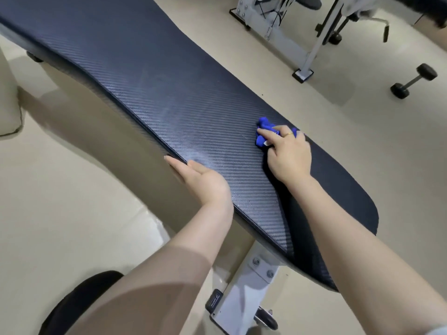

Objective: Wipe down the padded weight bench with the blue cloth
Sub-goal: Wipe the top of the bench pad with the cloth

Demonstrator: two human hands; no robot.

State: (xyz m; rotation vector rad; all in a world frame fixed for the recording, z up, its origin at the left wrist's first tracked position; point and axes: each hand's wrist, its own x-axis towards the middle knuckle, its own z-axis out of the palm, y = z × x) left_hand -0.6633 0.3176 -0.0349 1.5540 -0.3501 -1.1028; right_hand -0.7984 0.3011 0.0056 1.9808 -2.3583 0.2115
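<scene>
- The padded weight bench (169, 93), in dark carbon-weave vinyl, runs from 10 o'clock down to 4 o'clock.
- The right hand (287, 155) is closed over the bunched blue cloth (263, 131), pressing it onto the pad near its far edge.
- The left hand (200, 177) lies open and flat on the pad's near edge, at 9 o'clock from the right hand.
- A black dumbbell (413, 81) rests on the floor at 2 o'clock.
</scene>
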